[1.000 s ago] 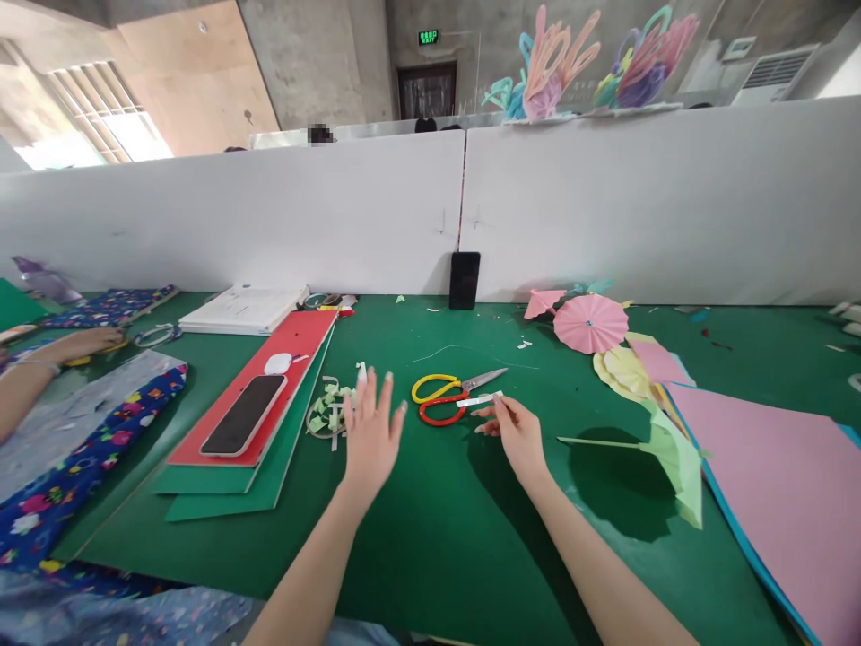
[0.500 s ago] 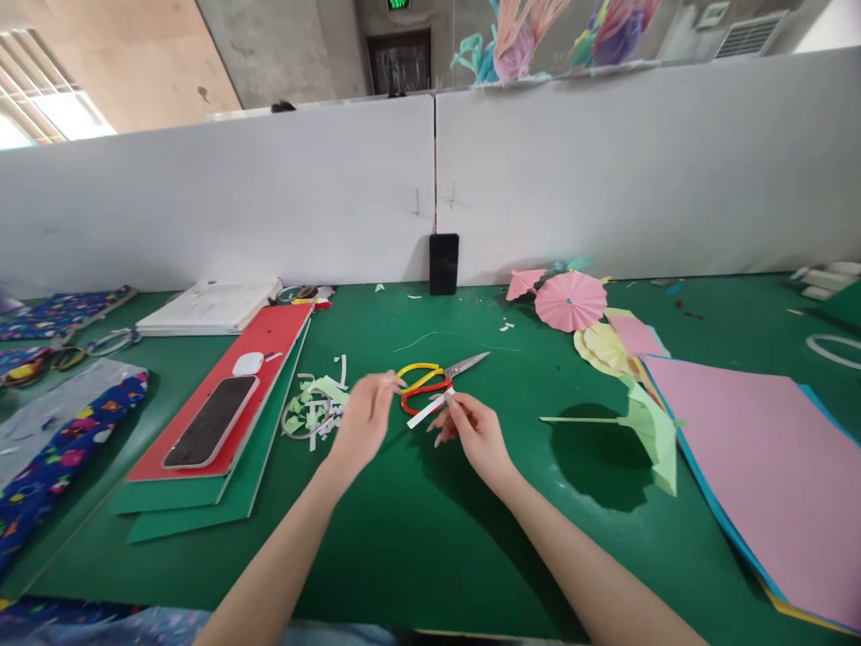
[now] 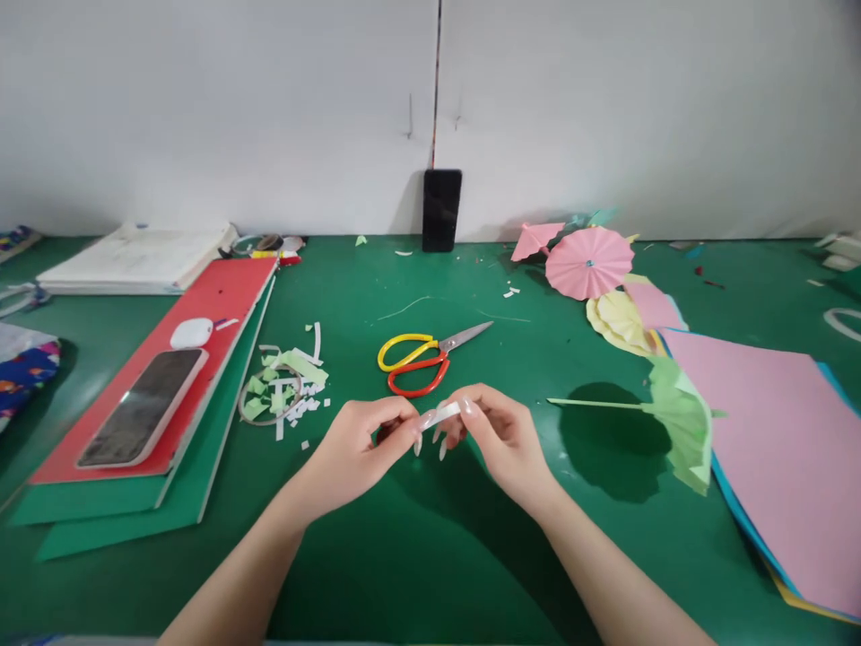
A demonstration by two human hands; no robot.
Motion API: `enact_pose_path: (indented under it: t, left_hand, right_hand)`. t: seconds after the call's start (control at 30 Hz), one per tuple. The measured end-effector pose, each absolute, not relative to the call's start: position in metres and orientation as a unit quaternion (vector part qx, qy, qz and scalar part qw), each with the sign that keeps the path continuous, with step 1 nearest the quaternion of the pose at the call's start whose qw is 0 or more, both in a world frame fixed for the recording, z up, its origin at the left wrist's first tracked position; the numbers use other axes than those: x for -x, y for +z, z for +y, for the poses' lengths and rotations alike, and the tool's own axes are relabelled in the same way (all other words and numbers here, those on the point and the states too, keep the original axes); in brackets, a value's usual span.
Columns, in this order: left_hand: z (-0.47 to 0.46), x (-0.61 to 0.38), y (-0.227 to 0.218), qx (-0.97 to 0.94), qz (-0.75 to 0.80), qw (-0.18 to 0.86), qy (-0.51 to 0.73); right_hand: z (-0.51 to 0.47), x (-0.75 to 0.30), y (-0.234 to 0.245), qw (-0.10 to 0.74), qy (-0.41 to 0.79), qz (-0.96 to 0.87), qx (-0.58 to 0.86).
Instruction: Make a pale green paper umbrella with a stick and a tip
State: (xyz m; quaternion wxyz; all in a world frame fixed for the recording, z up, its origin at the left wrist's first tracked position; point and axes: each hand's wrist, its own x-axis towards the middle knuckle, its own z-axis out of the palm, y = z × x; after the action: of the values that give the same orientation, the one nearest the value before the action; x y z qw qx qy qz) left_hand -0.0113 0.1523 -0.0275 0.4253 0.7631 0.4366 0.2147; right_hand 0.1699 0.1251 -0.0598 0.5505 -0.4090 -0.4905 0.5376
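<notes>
A small white strip (image 3: 440,414), paper or tape by its look, is stretched between my hands above the green table. My left hand (image 3: 367,449) pinches its left end, and my right hand (image 3: 501,435) pinches the other end. Just beyond my fingers lie scissors (image 3: 440,350) with one yellow and one red handle, blades pointing right. A light green paper umbrella (image 3: 682,417) rests on its side to the right of my right hand, its thin stick pointing left. Green and white paper scraps (image 3: 289,381) lie left of the scissors, with a ring among them.
Red and green boards (image 3: 221,296) carry a phone (image 3: 144,408) and a white case (image 3: 191,333) at left. Pink sheets (image 3: 780,449) are stacked at right. Pink paper umbrellas (image 3: 590,263) lie behind. A black phone (image 3: 442,211) leans against the white partition (image 3: 571,108).
My left hand has moved in to the strip and now pinches its left end. The camera view has tilted down and come closer to the table.
</notes>
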Motion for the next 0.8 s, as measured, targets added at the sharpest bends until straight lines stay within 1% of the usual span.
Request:
enact_pose_path:
  t: [0.07,0.13,0.23,0.27,0.3,0.4,0.43,0.47,0.6,0.63,0.73,0.8]
  left_hand:
    - [0.152,0.012,-0.024,-0.772,0.425,0.417,0.223]
    - [0.153,0.012,-0.023,-0.768,0.427,0.401,0.259]
    - [0.155,0.010,-0.025,-0.770,0.432,0.344,0.319]
    - [0.155,0.009,-0.027,-0.778,0.434,0.299,0.342]
    - [0.154,0.008,-0.029,-0.788,0.437,0.233,0.366]
    - [0.150,0.004,-0.034,-0.793,0.422,-0.046,0.437]
    - [0.148,0.002,-0.036,-0.788,0.408,-0.108,0.447]
    - [0.146,0.000,-0.037,-0.792,0.396,-0.125,0.448]
    - [0.141,-0.007,-0.041,-0.850,0.363,0.015,0.382]
    - [0.141,-0.008,-0.042,-0.854,0.362,0.019,0.374]
    - [0.141,-0.010,-0.042,-0.845,0.382,-0.026,0.372]
    - [0.141,-0.010,-0.040,-0.856,0.383,-0.002,0.346]
  right_hand:
    - [0.123,-0.172,-0.055,0.530,0.548,-0.494,0.418]
    - [0.121,-0.173,-0.051,0.510,0.574,-0.484,0.420]
    - [0.117,-0.173,-0.046,0.473,0.632,-0.467,0.398]
    - [0.116,-0.173,-0.046,0.462,0.643,-0.468,0.393]
    - [0.114,-0.172,-0.045,0.455,0.645,-0.473,0.392]
    - [0.112,-0.171,-0.046,0.468,0.605,-0.495,0.412]
    - [0.111,-0.171,-0.046,0.474,0.587,-0.502,0.424]
    - [0.111,-0.171,-0.047,0.477,0.569,-0.509,0.435]
    - [0.111,-0.172,-0.048,0.461,0.536,-0.544,0.452]
    - [0.111,-0.173,-0.048,0.456,0.540,-0.549,0.446]
    - [0.110,-0.173,-0.049,0.444,0.556,-0.562,0.421]
    - [0.109,-0.173,-0.049,0.436,0.555,-0.576,0.412]
